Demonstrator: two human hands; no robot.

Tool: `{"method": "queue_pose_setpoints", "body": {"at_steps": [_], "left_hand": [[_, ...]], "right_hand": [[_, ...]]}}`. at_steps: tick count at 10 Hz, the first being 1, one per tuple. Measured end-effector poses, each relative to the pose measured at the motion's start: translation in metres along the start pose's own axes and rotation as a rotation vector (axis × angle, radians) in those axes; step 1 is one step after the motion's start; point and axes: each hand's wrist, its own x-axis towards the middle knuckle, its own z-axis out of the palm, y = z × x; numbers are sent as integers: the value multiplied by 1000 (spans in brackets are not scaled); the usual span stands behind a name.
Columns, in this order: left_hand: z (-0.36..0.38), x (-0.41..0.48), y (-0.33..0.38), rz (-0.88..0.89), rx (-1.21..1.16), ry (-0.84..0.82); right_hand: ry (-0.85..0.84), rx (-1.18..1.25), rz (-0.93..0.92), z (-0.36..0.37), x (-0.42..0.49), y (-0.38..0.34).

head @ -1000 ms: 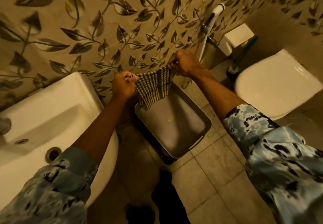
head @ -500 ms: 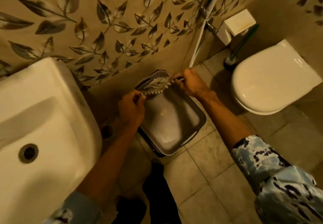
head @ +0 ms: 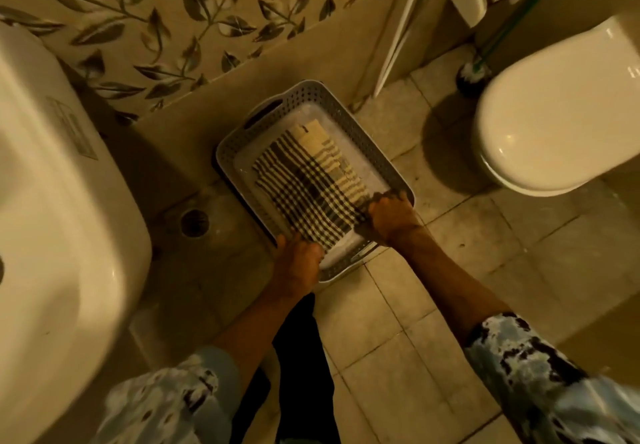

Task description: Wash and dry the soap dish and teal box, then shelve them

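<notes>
Soap dish, teal box: not visible. Both hands, left (head: 298, 263) and right (head: 390, 216), pinch checked cloth (head: 308, 180) spread inside grey basket (head: 388, 166) on floor. Risk: damp cloth bunching, drying poorly.

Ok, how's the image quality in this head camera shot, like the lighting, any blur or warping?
Head view: dim, warm yellow light tints everything; a glare patch sits on the toilet lid, which casts a dark shadow on the floor at its left; wide-angle warping bows the sink at the frame's left; the sleeves at the bottom edge are smeared, while the checked cloth in the grey basket stays fairly sharp.
</notes>
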Motion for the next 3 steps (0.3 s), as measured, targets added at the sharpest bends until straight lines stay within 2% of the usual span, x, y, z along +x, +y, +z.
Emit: {"method": "queue_pose_setpoints", "body": {"at_steps": [1, 2, 3], "left_hand": [[-6, 1, 5, 72, 92, 65], [-17, 0, 5, 84, 106, 98], [-14, -2, -5, 108, 32, 111]], "right_hand": [[30, -19, 25, 3, -1, -3], [33, 5, -40, -3, -6, -12], [-72, 37, -29, 5, -11, -26]]}}
